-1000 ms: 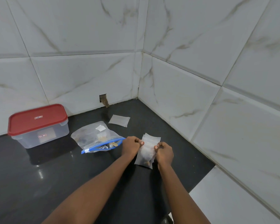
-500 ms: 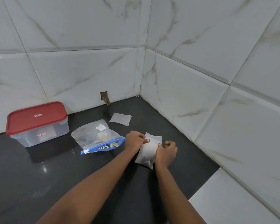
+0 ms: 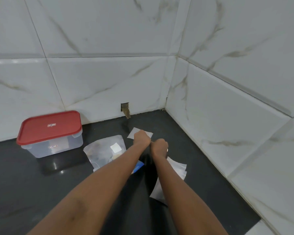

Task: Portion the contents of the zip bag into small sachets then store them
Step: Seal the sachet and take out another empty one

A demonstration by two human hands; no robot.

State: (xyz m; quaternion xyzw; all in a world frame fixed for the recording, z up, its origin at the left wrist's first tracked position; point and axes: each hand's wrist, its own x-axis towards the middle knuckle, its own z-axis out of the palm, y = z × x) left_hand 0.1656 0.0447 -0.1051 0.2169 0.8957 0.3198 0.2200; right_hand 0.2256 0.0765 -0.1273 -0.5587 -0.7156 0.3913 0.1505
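Corner of a glossy black countertop (image 3: 41, 192), bounded at the far side and on the right by white, grey-veined wall tiles (image 3: 92, 82); a small rough hole (image 3: 125, 107) breaks the far wall at its base.

Far left: a rectangular clear plastic container (image 3: 54, 148) with rounded corners, closed by a red lid (image 3: 49, 128).

Centre: the zip bag (image 3: 102, 151), crumpled clear film lying flat with a white square label (image 3: 116, 148) showing. The left forearm crosses its near right corner, so only a short piece of the blue zip strip (image 3: 139, 166) is seen.

Far centre: a single flat, translucent white sachet (image 3: 132, 134), partly covered by the left hand (image 3: 141, 139). This hand is seen from the back with its fingers curled under; whether it grips the sachet cannot be told.

The right hand (image 3: 159, 147), just beside the left, is likewise curled, and what it holds, if anything, is hidden.

Near right: a loose stack of sachets (image 3: 178, 168), thin and papery, lying under the right forearm.
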